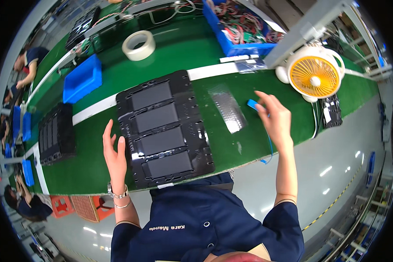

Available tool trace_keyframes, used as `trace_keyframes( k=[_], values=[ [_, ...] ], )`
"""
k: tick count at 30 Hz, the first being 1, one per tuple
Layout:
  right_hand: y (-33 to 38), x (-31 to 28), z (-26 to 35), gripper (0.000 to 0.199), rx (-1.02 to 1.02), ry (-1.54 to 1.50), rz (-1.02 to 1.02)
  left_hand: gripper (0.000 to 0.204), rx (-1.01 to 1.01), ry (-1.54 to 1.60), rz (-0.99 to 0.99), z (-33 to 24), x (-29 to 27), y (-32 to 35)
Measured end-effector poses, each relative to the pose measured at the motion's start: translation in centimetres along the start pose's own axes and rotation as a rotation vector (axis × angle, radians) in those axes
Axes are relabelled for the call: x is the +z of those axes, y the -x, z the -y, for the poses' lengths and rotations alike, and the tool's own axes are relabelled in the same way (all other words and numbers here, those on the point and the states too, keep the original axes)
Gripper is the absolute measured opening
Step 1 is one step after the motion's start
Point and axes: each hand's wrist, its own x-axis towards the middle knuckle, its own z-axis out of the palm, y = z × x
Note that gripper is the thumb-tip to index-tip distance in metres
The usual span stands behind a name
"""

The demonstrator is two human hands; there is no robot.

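The left hand (115, 153) stands open, fingers spread and pointing away from the person, its grip closed on nothing; the thumb side rests against or just beside the left edge of a black moulded tray (163, 129). That tray lies on the green tabletop (91, 168) directly to the right of this hand and carries four dark rectangular panels in a row, one behind another.

The right hand (275, 118) hovers over the tabletop well to the right of the tray, fingers curled, its grip pinched on a small blue piece (252, 104) at the fingertips. A thin blue cord (270, 148) hangs down past the wrist toward the tabletop's near edge; whether it joins the blue piece I cannot tell. Just left of this grip lies a clear shiny plastic bag (228, 108), flat on the tabletop.

Beyond the right grip, to its right, stands a small fan (315, 75) with an orange grille. Far beyond the left grip sit a roll of tape (138, 45) and a blue bin (82, 78), with a stack of black trays (56, 133) off to its left
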Motion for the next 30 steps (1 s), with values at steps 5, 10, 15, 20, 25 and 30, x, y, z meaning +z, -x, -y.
trace_keyframes(
  k=[5,10,15,20,25,30],
  values=[
    [-5.5,5.7,1.4,0.043,-0.249,0.133,0.137,0.048,0.012,-0.006,-0.031,-0.5,-1.6,0.1],
    [-7.3,7.9,1.2,0.028,-0.199,0.089,0.283,0.046,-0.015,0.015,-0.055,-0.7,-2.2,0.1],
    [-8.9,7.9,0.0,0.021,-0.071,-0.109,0.376,0.045,0.009,0.021,0.003,-2.0,-2.4,-1.7],
    [-8.3,2.3,5.8,0.017,0.288,-0.748,0.191,0.048,0.128,0.06,0.097,-4.5,-1.6,-4.0],
    [-7.2,1.8,14.0,0.041,0.152,-0.835,0.422,0.051,0.11,0.319,0.318,-6.4,-0.2,-4.6],
    [-7.1,4.0,17.9,0.041,0.01,-0.92,0.639,0.048,0.122,0.385,0.486,-7.4,0.4,-4.6]
  ],
)
